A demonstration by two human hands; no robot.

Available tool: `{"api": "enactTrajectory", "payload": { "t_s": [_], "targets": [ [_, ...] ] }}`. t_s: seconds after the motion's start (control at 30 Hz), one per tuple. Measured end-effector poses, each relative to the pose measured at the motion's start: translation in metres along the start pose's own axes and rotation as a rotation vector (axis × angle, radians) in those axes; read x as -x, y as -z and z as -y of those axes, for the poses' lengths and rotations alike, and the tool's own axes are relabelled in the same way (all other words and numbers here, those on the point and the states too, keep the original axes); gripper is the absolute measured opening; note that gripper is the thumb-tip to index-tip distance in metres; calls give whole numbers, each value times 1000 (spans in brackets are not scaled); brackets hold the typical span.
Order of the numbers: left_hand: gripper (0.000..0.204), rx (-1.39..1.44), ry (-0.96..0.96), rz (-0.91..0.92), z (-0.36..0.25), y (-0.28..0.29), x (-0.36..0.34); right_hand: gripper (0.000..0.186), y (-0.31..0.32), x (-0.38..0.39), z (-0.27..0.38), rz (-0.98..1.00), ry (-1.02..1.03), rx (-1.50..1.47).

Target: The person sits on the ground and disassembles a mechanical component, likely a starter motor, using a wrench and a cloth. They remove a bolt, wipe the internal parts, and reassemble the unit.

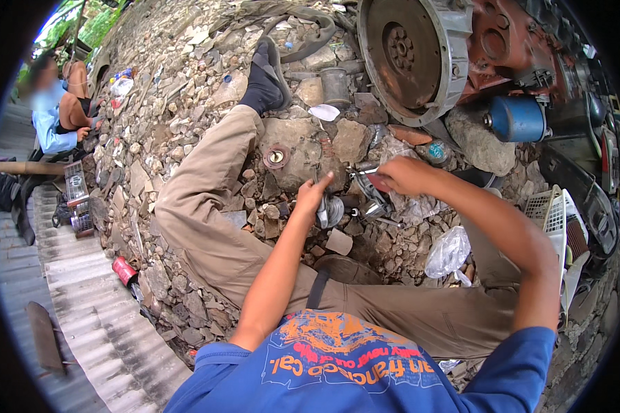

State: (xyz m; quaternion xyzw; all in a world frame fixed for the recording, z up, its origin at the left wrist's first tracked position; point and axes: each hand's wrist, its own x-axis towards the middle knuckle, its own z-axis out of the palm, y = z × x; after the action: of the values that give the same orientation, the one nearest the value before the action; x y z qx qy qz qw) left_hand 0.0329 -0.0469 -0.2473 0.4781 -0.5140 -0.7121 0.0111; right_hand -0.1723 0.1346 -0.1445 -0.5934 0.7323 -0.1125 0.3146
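My left hand (313, 195) is closed round a silver, rounded metal part (331, 212), its thumb pointing up and away. Close by on the right, my right hand (401, 176) grips a small red object (378, 182), perhaps a tool's handle; the fingers hide most of it. Below that hand lie shiny metal pieces (373, 204) and a spanner (390, 221) among the stones. A rusty round flanged part (276, 157) rests on a flat rock (297, 148) just beyond my left hand.
A large engine with a round flywheel (401, 55) and a blue filter (517, 118) stands at the far right. Beside my right arm are a white plastic basket (554, 213) and a clear plastic bag (448, 253). Rubble covers the ground; another person (55, 110) sits at far left.
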Motion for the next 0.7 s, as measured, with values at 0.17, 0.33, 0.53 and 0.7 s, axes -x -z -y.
{"api": "enactTrajectory", "payload": {
  "t_s": [0.17, 0.33, 0.53, 0.7],
  "targets": [
    [49, -812, -305, 41, 26, -6, 4, 18, -40, -54, -33, -289, -42, -208],
    [48, -1049, -373, 61, 26, -2, -1, 24, -62, -82, -33, -584, -92, -184],
    [44, -930, -560, 90, 30, 0, -8, 22, -74, -39, -15, -729, 55, -19],
    [35, -995, -697, 51, 28, -9, -13, 45, -84, 0, 2, -487, -310, -252]
  ]
}}
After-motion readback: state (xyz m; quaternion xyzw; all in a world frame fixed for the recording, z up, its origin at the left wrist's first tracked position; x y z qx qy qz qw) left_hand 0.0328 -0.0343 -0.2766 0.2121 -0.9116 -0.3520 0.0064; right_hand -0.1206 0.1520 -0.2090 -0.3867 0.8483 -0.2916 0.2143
